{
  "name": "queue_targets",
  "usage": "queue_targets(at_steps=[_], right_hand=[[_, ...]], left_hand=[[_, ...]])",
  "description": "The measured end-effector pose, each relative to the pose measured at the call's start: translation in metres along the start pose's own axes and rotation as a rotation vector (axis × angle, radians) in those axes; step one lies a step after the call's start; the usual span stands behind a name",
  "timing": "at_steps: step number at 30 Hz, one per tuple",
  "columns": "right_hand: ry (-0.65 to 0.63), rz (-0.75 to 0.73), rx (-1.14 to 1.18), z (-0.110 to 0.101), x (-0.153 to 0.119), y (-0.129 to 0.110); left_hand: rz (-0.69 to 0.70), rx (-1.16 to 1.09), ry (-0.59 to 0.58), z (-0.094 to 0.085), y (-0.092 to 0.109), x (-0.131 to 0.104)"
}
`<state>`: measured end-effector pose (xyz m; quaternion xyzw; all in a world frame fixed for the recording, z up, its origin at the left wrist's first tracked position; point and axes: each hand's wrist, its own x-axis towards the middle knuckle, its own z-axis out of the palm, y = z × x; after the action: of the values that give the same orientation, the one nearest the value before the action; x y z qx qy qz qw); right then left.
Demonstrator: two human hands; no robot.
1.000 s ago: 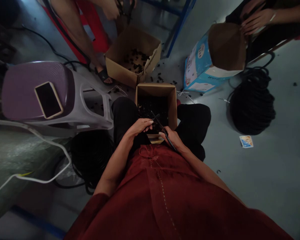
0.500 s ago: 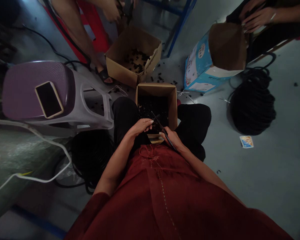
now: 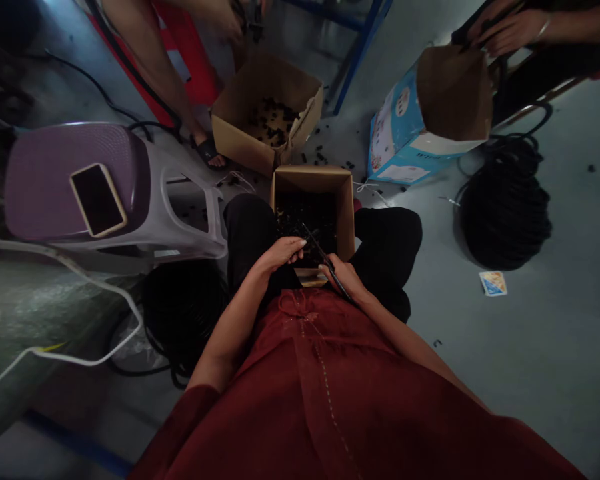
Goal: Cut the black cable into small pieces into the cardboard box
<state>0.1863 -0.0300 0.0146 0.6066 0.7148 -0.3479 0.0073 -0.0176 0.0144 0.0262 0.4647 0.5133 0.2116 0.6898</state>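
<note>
Above the near cardboard box [image 3: 313, 175], between my knees, both my hands work close together. The box holds many small black pieces [image 3: 305, 208]. My right hand [image 3: 344, 275] is closed around a long dark scissors-like tool [image 3: 318, 247], whose thin tip points up and left over the box. The tool's rear part lies along my wrist. My left hand [image 3: 284, 252] is pinched shut just left of that tip. Something small and dark seems to be at its fingertips, too dim to make out.
A second cardboard box [image 3: 245, 143] with black pieces stands ahead, a blue box [image 3: 400, 133] right of it. Black tubing coils [image 3: 505, 207] [image 3: 180, 313] lie on both sides. A phone [image 3: 99, 200] rests on a purple stool [image 3: 40, 180]. Two co-workers' hands [image 3: 513, 33] [image 3: 225, 20] are nearby.
My hands and the tool have barely moved. The co-worker's hands at the upper right have shifted slightly left, and the co-worker's hand at the top has moved a little.
</note>
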Motion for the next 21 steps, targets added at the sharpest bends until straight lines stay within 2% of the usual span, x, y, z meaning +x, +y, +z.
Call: queue_targets(at_steps=[10,15,18,21], right_hand=[[0.016,0.024,0.075,0.0033,0.003,0.0031],[0.022,0.06,0.185,0.0023,0.0033,0.0046],[0.059,0.044,0.286,0.0021,0.0021,0.0052],[0.074,0.069,0.492,0.0026,0.0017,0.0047]], left_hand=[[-0.022,-0.107,0.044,-0.0007,-0.0014,0.0013],[-0.034,-0.062,0.062,0.0002,-0.0023,0.0034],[-0.02,-0.023,0.027,0.0004,-0.0032,0.0038],[-0.019,-0.056,-0.042,-0.0002,-0.0015,0.001]])
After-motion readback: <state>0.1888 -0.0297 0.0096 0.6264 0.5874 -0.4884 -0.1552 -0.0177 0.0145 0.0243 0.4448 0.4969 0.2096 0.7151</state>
